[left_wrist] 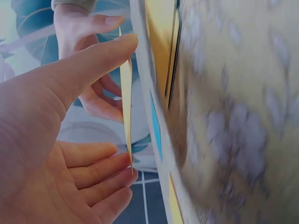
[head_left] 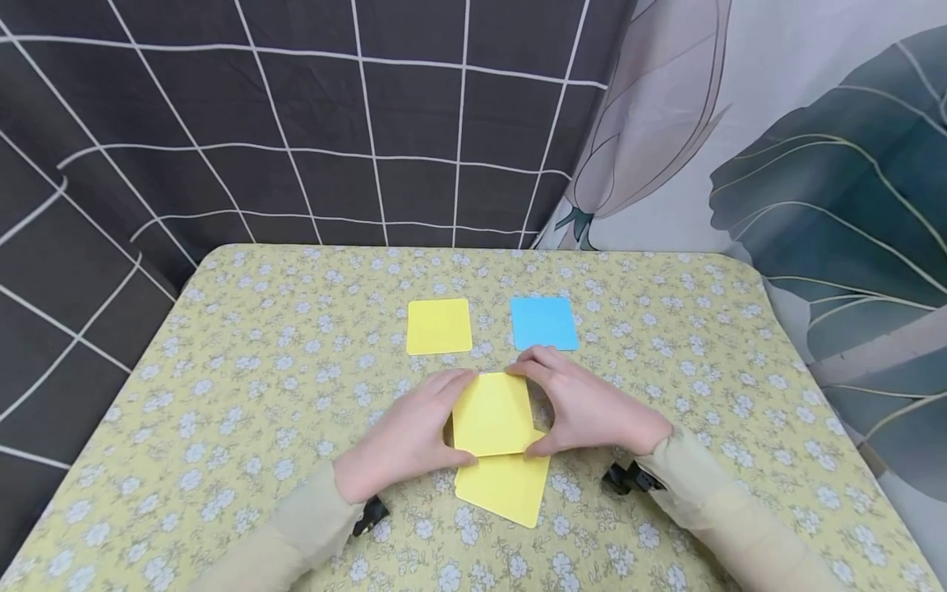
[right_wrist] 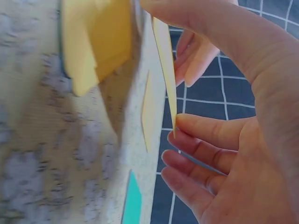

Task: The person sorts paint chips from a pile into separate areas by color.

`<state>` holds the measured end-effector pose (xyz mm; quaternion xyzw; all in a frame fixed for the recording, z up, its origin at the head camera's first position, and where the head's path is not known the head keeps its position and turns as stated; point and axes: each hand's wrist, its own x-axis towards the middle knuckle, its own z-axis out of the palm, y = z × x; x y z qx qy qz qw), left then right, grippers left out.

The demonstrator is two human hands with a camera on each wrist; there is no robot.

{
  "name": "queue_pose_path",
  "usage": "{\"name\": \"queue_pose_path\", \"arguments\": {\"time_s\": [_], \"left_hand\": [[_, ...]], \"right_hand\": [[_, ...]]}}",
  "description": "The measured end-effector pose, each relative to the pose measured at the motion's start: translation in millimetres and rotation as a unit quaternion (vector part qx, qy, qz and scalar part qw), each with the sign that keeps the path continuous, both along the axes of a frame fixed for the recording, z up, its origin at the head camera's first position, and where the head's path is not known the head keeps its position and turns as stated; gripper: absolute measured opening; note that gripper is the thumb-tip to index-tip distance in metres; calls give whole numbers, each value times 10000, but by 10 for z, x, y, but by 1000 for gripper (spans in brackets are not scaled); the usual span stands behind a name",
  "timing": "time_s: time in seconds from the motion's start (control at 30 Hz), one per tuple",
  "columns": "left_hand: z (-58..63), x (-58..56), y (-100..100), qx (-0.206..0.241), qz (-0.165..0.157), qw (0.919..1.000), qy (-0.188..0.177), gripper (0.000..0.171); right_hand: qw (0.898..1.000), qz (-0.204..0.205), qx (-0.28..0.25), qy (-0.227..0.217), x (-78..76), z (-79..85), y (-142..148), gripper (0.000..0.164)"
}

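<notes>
Above the table, both hands hold a yellow square card (head_left: pixel 491 418) by its edges. My left hand (head_left: pixel 414 432) grips the left side, thumb at the near corner and fingertips at the far one. On the opposite side, my right hand (head_left: pixel 584 404) grips the same card between thumb and fingers. Seen edge-on in the left wrist view, the card (left_wrist: pixel 126 93) is thin and apart from the tabletop. Beneath it, partly covered, more yellow cards (head_left: pixel 510 491) lie overlapping and turned askew on the cloth.
Beyond the hands, another yellow card (head_left: pixel 439 327) lies flat at the left and a blue card (head_left: pixel 543 321) at the right. A yellow floral tablecloth (head_left: pixel 244 395) covers the table. Behind stand a dark grid-patterned curtain (head_left: pixel 414 107) and, at the right, a leaf-printed curtain (head_left: pixel 829 197).
</notes>
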<state>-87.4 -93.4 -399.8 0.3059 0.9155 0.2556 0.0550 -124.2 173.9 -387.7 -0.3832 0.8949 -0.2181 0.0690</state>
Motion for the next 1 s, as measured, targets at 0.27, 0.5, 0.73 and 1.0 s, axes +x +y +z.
{"name": "queue_pose_path", "arguments": {"time_s": [0.27, 0.5, 0.73, 1.0], "left_hand": [[67, -256, -155, 221, 298, 9993, -10, 109], [113, -528, -300, 269, 337, 9991, -39, 108], [203, -779, -416, 328, 356, 9988, 80, 105], [300, -1030, -530, 370, 482, 9982, 5, 104]], "right_hand": [[9992, -101, -339, -171, -235, 64, -128, 95], [9994, -95, -343, 11, -481, 80, -285, 97], [9985, -311, -450, 71, -713, 113, -444, 102], [9982, -403, -370, 230, -987, 145, -646, 98]]}}
